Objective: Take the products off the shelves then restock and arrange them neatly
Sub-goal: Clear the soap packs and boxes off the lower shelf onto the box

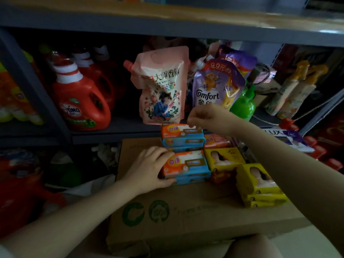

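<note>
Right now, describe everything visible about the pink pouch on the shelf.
The pink pouch is a soft, glossy stand-up refill bag, seemingly plastic film, with a capped pink spout at its upper left corner. Its front shows dark Chinese characters above a picture of a figure in blue among pink flowers. It stands upright, slightly creased, on the grey shelf, left of the purple Comfort pouch and right of the red OMO jugs. No hand touches it.

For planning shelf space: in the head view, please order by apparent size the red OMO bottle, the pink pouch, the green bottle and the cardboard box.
1. cardboard box, though it is nearest the camera
2. red OMO bottle and pink pouch, too alike to rank
3. green bottle, partly hidden
</note>
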### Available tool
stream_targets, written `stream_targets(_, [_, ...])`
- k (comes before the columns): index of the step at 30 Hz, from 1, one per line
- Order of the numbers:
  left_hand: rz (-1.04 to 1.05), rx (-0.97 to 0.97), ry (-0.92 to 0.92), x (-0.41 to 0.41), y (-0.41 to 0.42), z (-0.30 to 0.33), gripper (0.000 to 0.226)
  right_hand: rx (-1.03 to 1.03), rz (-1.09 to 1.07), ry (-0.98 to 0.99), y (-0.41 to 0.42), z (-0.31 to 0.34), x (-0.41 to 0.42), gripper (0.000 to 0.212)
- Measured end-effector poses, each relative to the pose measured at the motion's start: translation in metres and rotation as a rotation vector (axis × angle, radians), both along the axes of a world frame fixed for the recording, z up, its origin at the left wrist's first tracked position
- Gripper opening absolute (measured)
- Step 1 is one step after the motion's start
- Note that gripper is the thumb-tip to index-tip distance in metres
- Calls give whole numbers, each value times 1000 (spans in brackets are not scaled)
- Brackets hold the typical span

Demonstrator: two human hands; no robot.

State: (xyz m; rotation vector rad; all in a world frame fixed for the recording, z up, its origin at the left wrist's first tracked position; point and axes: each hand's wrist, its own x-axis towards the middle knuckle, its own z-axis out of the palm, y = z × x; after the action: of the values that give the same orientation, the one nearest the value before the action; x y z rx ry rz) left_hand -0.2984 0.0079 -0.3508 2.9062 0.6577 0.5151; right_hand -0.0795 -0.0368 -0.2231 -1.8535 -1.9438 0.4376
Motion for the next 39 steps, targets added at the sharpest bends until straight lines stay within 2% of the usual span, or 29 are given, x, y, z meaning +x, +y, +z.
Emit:
stream_targets(5, [-39, 117, -109, 3, 3, 16, 63, 54, 23, -59, 1, 2, -2, 16])
stream_targets(9, [-73, 263, -324, 7, 33, 83, 40, 151, 31, -70, 10, 18, -7, 15])
stream_targets(12, [-30, 434, -416, 6, 64, 142, 32, 267, 38, -95, 21, 37, -14, 18])
stream_targets(18, [167, 730, -420, -8, 127, 242, 40, 531, 50, -132, 43, 89, -25, 16])
stream_targets(22, [306, 787, -413, -14, 165, 278, 39, 692, 27, -169, 66, 125, -23, 16])
stream_targets(25, [350, 816, -317, -13, 187, 280, 46, 768, 8, -206, 94, 149, -23, 20])
stream_targets(28, [339, 782, -258, -10, 195, 276, 54, 719, -74, -239, 127, 170, -25, 18])
stream_targets(31, [378, 725, -270, -11, 197, 274, 62, 551, -129, -284, 168, 187, -22, 25])
stream_targets(35, [420, 679, -315, -12, 201, 273, 67, 248, -227, -422, 225, 202, -15, 56])
stream_targets(37, [412, 698, -329, -11, 202, 272, 65, 184, -227, -485, 249, 202, -10, 72])
stream_targets(39, [409, 707, -340, -11, 203, 273, 63, 142, -202, -529, 267, 198, -4, 77])
